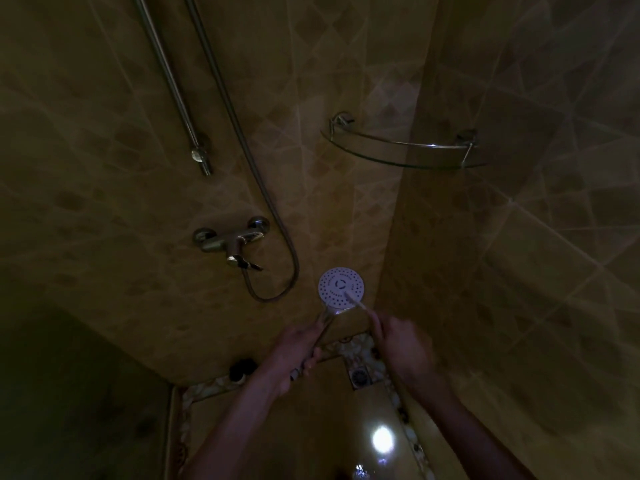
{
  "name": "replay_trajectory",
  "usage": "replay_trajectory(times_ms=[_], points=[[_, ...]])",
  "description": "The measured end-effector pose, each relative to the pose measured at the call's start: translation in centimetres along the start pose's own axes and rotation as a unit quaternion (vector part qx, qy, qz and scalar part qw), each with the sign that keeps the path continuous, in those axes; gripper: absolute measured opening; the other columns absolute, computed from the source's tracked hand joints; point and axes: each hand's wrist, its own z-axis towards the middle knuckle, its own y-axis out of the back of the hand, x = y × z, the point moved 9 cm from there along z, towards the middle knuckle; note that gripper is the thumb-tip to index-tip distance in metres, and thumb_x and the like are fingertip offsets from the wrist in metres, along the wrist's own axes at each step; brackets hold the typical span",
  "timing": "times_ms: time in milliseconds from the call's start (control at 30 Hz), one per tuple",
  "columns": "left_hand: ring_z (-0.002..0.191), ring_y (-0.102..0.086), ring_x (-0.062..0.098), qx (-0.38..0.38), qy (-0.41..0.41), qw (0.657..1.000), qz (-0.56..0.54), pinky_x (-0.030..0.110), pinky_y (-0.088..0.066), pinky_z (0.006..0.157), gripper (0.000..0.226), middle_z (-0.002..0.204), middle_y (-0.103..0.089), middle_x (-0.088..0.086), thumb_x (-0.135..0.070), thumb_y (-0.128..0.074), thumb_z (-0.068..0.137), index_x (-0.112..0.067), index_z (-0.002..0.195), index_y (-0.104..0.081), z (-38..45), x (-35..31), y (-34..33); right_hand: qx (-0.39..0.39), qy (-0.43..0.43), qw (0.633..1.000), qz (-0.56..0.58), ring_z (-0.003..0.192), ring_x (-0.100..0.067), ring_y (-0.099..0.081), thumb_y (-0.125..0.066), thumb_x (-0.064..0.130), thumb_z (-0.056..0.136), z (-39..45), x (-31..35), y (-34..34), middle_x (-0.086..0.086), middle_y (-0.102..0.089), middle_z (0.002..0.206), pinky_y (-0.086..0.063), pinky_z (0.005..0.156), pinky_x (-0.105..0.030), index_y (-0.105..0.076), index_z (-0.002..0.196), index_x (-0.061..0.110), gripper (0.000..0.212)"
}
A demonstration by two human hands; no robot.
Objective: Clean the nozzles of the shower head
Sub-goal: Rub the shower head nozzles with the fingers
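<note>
The round white shower head (337, 287) faces me in the dim shower corner, its dotted nozzle plate lit pale. My left hand (298, 351) is closed around its chrome handle below the head. My right hand (401, 341) grips a thin brush (363, 308), like a toothbrush. The brush tip rests on the lower right part of the nozzle plate. The metal hose (277, 216) loops from the mixer tap up along the wall.
A chrome mixer tap (232, 242) is on the tiled wall to the left, with a slide rail (173, 88) above it. A glass corner shelf (405, 147) hangs at upper right. A floor drain (360, 375) and a bright light reflection (382, 439) lie below.
</note>
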Motion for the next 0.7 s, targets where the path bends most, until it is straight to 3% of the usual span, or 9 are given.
replay_trajectory(times_ms=[133,200,267,367,467,567,633,700], points=[[0.041,-0.039,0.011,-0.005,0.006,1.0,-0.001,0.019,-0.031,0.038,0.036,0.057,-0.058,0.003,-0.045,-0.061,0.091,-0.013,0.074,-0.06,-0.1,0.5,0.4,0.04,0.018,0.999,-0.018,0.079,-0.028,-0.069,-0.018,0.058,0.097,-1.0,0.5,-1.7,-0.005,-0.072,0.082,-0.055,0.068,-0.035,-0.06,0.104,0.028,0.052],[0.042,-0.039,0.011,-0.006,0.01,1.0,-0.002,0.019,-0.03,0.038,0.035,0.057,-0.057,0.002,-0.045,-0.06,0.092,-0.013,0.078,-0.06,-0.2,0.6,0.4,0.056,-0.009,0.995,0.082,0.074,-0.025,-0.067,-0.027,0.051,0.1,0.4,0.0,-1.5,-0.004,-0.069,0.075,-0.05,0.065,-0.028,-0.065,0.091,0.019,0.05],[0.043,-0.039,0.011,-0.009,0.013,1.0,0.0,0.02,-0.03,0.039,0.036,0.058,-0.057,0.003,-0.046,-0.061,0.091,-0.013,0.078,-0.06,-0.2,0.5,0.3,0.026,-0.031,0.989,0.139,0.072,-0.021,-0.065,-0.031,0.043,0.101,1.7,-0.7,-0.4,-0.006,-0.071,0.079,-0.042,0.062,-0.02,-0.068,0.092,0.017,0.046],[0.042,-0.039,0.011,-0.013,0.014,1.0,-0.006,0.021,-0.03,0.039,0.038,0.058,-0.057,0.004,-0.048,-0.062,0.089,-0.013,0.074,-0.06,-0.1,0.4,0.2,-0.033,-0.058,0.997,0.026,0.074,-0.017,-0.067,-0.019,0.056,0.098,2.4,-2.5,0.7,-0.002,-0.072,0.086,-0.049,0.063,-0.027,-0.066,0.102,0.027,0.056],[0.04,-0.038,0.009,-0.014,0.022,1.0,-0.004,0.019,-0.031,0.038,0.037,0.057,-0.056,0.003,-0.046,-0.058,0.092,-0.013,0.073,-0.059,0.0,0.7,0.1,0.021,-0.04,0.993,0.11,0.069,-0.002,-0.065,-0.022,0.056,0.098,1.2,-2.6,-2.1,-0.003,-0.073,0.08,-0.053,0.065,-0.024,-0.067,0.095,0.028,0.053],[0.039,-0.039,0.009,-0.022,0.03,0.999,-0.003,0.019,-0.032,0.037,0.035,0.061,-0.057,0.004,-0.043,-0.057,0.093,-0.012,0.078,-0.06,0.1,1.3,0.5,0.063,-0.003,0.997,0.038,0.073,-0.018,-0.068,-0.011,0.067,0.089,-0.6,-2.2,-4.5,-0.001,-0.071,0.08,-0.055,0.069,-0.037,-0.059,0.1,0.033,0.059],[0.039,-0.04,0.01,-0.023,0.032,0.999,-0.004,0.019,-0.033,0.037,0.037,0.061,-0.058,0.005,-0.045,-0.059,0.092,-0.011,0.078,-0.061,0.1,1.4,0.5,0.057,0.017,0.998,0.015,0.07,-0.019,-0.067,-0.007,0.07,0.088,-0.5,-2.2,-4.6,0.001,-0.07,0.078,-0.055,0.067,-0.037,-0.057,0.098,0.034,0.062],[0.041,-0.041,0.01,-0.02,0.03,0.999,-0.006,0.019,-0.033,0.037,0.04,0.061,-0.058,0.005,-0.048,-0.062,0.089,-0.011,0.075,-0.062,0.1,1.2,0.2,0.071,0.003,0.994,0.086,0.072,-0.019,-0.066,-0.015,0.07,0.09,0.5,-2.0,-3.8,0.002,-0.069,0.077,-0.053,0.069,-0.035,-0.063,0.092,0.028,0.064]])
